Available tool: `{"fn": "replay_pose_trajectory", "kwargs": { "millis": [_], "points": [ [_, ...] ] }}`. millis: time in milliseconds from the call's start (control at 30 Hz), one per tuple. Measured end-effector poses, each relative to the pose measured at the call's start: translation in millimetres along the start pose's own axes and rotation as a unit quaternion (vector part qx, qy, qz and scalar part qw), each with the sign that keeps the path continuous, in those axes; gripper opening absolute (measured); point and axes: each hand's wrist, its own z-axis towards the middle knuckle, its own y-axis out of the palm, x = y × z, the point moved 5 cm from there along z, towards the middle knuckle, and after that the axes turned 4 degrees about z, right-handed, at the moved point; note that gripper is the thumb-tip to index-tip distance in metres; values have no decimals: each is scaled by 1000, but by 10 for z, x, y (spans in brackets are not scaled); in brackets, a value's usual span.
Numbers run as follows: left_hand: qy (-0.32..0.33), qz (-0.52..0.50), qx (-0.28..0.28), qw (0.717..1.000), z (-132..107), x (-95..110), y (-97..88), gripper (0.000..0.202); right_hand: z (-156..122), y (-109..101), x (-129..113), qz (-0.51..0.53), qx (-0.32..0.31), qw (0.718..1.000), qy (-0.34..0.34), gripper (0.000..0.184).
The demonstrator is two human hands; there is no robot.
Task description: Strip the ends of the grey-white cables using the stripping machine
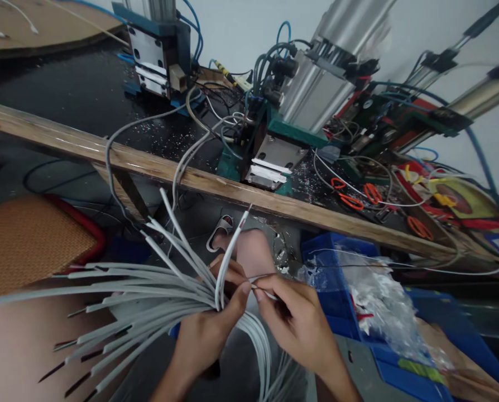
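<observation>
A thick bundle of white cables (140, 293) lies across my lap, its many ends fanned out to the left. Some of those ends show dark inner wires bared from the sheath. My left hand (216, 321) is closed around the bundle near its bend. From there the cables (261, 346) curve down and out of the frame. My right hand (293, 312) pinches one cable end between thumb and fingers, close against my left thumb. One cable (233, 248) stands up above my left hand, with reddish wire showing at its tip.
A black workbench (153, 131) with a wooden edge carries pneumatic presses (270, 162), hoses and coloured scraps. Orange cable ties (350, 201) lie at its right. Blue bins (333, 301) with clear plastic stand below right. A woven seat (36, 240) is at left.
</observation>
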Motion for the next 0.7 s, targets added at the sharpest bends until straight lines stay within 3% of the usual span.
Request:
{"fn": "replay_pose_trajectory", "kwargs": {
  "millis": [67,100,133,267,367,700],
  "points": [
    [18,30,-55,998,7,46,24,21,2,-14,1,0,-29,1000,-10,14],
    [22,36,-51,998,-2,46,38,22,-2,2,-1,5,-18,1000,-8,15],
    [21,36,-24,999,-20,30,52,22,-9,31,-4,12,9,1000,0,16],
    [23,72,171,982,-173,-44,112,23,-81,231,-57,51,158,985,43,18],
    [25,116,230,966,-258,-56,157,20,-87,352,-120,57,171,982,48,15],
    [14,35,172,984,-192,-148,149,14,-87,335,-69,48,165,983,67,17]
  ]
}}
